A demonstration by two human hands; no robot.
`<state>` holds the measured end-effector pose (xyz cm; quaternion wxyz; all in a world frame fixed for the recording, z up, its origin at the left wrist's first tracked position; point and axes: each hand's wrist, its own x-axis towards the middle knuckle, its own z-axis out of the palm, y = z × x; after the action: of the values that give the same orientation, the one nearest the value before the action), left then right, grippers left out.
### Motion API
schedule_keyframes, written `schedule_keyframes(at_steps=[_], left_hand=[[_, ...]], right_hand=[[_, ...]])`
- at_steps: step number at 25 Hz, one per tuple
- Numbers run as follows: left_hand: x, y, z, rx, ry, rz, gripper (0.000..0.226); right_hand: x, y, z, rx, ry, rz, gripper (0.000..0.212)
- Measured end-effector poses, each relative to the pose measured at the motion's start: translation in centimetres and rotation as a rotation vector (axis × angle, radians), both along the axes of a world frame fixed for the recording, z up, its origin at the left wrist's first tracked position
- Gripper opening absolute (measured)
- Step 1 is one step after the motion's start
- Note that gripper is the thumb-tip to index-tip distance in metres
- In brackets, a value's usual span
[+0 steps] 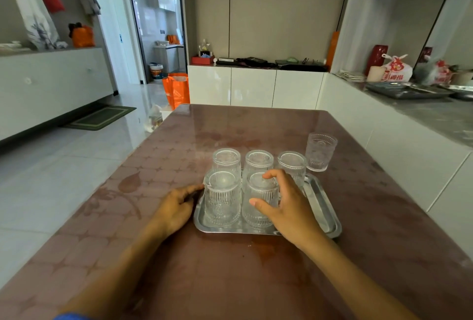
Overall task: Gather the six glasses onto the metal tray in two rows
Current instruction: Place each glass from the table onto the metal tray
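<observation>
A metal tray (pixel 323 207) lies on the brown table (pixel 256 281). Three ribbed glasses stand in its far row: left (pixel 226 159), middle (pixel 258 161), right (pixel 291 163). In the near row stand a left glass (pixel 222 199) and a middle glass (pixel 258 207). My right hand (pixel 284 207) is wrapped around the near middle glass, thumb in front, fingers over its rim. My left hand (pixel 176 204) rests flat at the tray's left edge, fingertips touching it. Another glass (pixel 320 152) stands on the table beyond the tray's far right corner.
The tray's near right part is bare. A grey counter (pixel 435 114) with trays and bags runs along the right. White cabinets (pixel 256 86) stand behind the table, an orange bag (pixel 176 90) on the floor to the left.
</observation>
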<state>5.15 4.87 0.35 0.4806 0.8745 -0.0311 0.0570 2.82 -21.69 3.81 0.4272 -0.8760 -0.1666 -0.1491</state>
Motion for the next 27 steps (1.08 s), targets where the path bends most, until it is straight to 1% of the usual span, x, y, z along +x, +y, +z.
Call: schedule_keyframes(at_steps=[2,4,6,8,9,10,12,13,15,17,19,22,24,25,27], left_hand=[[0.1,-0.2,-0.2,-0.013,-0.001,-0.002,0.053],[-0.3,0.1,0.1,-0.016,-0.006,-0.002,0.063],[-0.2,0.0,0.3,-0.056,-0.010,0.023,0.065],[0.2,-0.3,0.3,-0.178,0.020,0.097,0.054],[0.3,-0.4,0.4,-0.253,0.049,0.135,0.045],[0.3,-0.5,0.6,-0.318,0.070,0.145,0.038],[0.1,-0.2,0.7,-0.425,0.099,0.089,0.032],[0.0,0.2,0.8,-0.441,0.101,0.060,0.035],[0.0,1.0,0.8,-0.426,0.079,0.047,0.053],[0.3,1.4,0.8,-0.448,0.045,0.073,0.059],[0.3,1.4,1.0,-0.458,0.006,0.088,0.056],[0.2,1.1,0.8,-0.365,0.028,0.073,0.057],[0.2,1.0,0.7,-0.344,0.033,0.066,0.056],[0.2,0.9,0.8,-0.349,0.023,0.067,0.056],[0.1,0.9,1.0,-0.357,0.019,0.078,0.057]], right_hand=[[-0.2,-0.2,-0.3,0.009,0.006,0.034,0.049],[-0.2,-0.6,-0.3,0.111,-0.019,0.025,0.053],[1.1,-2.5,0.2,0.323,-0.107,-0.150,0.055],[3.6,-5.6,0.8,0.470,-0.145,-0.349,0.059],[5.2,-7.3,0.9,0.488,-0.111,-0.423,0.065],[6.8,-9.0,0.8,0.475,-0.035,-0.480,0.073],[9.8,-11.5,-0.1,0.407,0.148,-0.530,0.094],[11.1,-12.2,-0.7,0.376,0.207,-0.524,0.102],[13.4,-13.0,-1.9,0.347,0.258,-0.486,0.110],[15.7,-13.3,-2.6,0.339,0.286,-0.448,0.108],[17.7,-13.2,-3.0,0.343,0.323,-0.424,0.100],[20.0,-13.0,-3.0,0.393,0.354,-0.447,0.098],[20.0,-13.3,-2.7,0.398,0.374,-0.455,0.100],[19.4,-13.4,-2.3,0.401,0.368,-0.453,0.098],[17.7,-13.6,-1.2,0.381,0.310,-0.429,0.082]])
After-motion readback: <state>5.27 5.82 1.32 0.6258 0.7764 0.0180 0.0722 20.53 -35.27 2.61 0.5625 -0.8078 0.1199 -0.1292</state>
